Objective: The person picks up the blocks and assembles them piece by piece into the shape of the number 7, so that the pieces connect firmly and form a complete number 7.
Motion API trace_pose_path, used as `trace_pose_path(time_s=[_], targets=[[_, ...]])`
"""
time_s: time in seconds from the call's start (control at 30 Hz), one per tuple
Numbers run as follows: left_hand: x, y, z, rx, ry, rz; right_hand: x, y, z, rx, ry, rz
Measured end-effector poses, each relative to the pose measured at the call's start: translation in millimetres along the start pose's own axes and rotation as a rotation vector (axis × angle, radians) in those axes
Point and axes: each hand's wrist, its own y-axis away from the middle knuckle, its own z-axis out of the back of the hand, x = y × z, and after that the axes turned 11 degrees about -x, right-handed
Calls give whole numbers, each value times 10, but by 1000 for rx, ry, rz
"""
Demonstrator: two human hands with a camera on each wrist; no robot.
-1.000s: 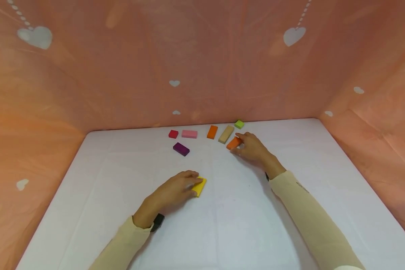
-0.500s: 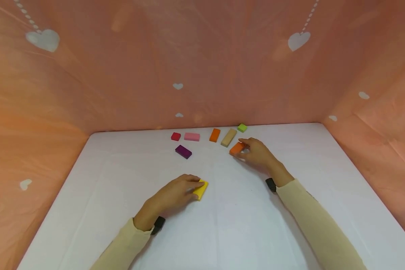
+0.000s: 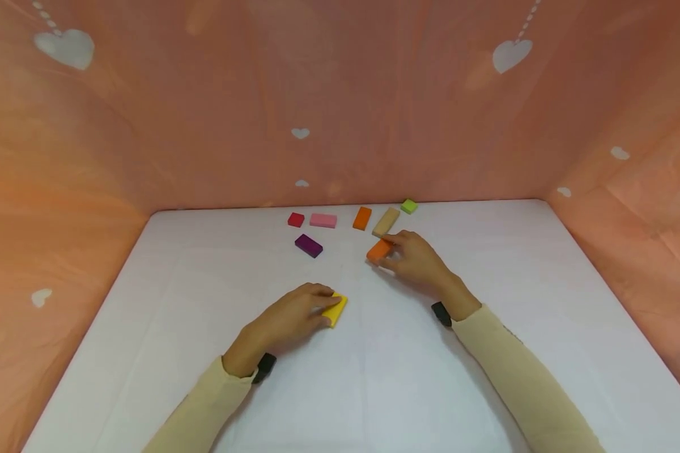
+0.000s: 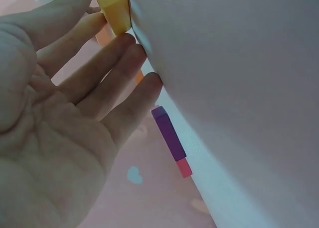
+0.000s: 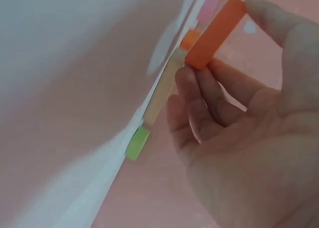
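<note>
My left hand (image 3: 296,314) pinches a yellow block (image 3: 337,311) between thumb and fingers on the white table; the left wrist view shows that block (image 4: 113,11) at the fingertips. Farther back and to the right, my right hand (image 3: 417,261) grips an orange block (image 3: 378,250) by its ends. In the right wrist view the orange block (image 5: 217,33) spans from thumb to fingers, tilted. Just behind that hand lies a natural wood-coloured block (image 3: 386,222). A second orange block (image 3: 362,218) lies to its left.
Along the back of the white table (image 3: 215,270) lie a lime green block (image 3: 409,206), a pink block (image 3: 323,220) and a red block (image 3: 296,219). A purple block (image 3: 308,246) is in front of these two. An orange cloth (image 3: 340,94) with pale hearts stands behind.
The right hand has moved left and slightly nearer with the orange block, away from its spot beside the wood-coloured block. My left hand stays on the yellow block. The head view shifts slightly.
</note>
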Motion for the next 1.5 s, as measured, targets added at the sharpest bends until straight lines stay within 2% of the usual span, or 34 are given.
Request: trace_pose_path(time_s=[0.27, 0.4, 0.63, 0.8, 1.2, 1.33, 1.5], targets=[[-12, -15, 24, 27, 13, 22, 249, 135, -127, 99, 33, 45], [-14, -31, 42, 18, -4, 6, 389, 190, -173, 101, 69, 112], [-13, -46, 62, 12, 16, -4, 545, 261, -228, 125, 122, 178], [-4, -32, 70, 14, 24, 14, 566, 281, -278, 128, 127, 221], [32, 4, 86, 40, 27, 20, 607, 297, -337, 153, 138, 219], [55, 1, 92, 42, 24, 4, 600, 293, -325, 147, 136, 219], [59, -5, 97, 32, 10, -24, 465, 235, -167, 74, 67, 174]])
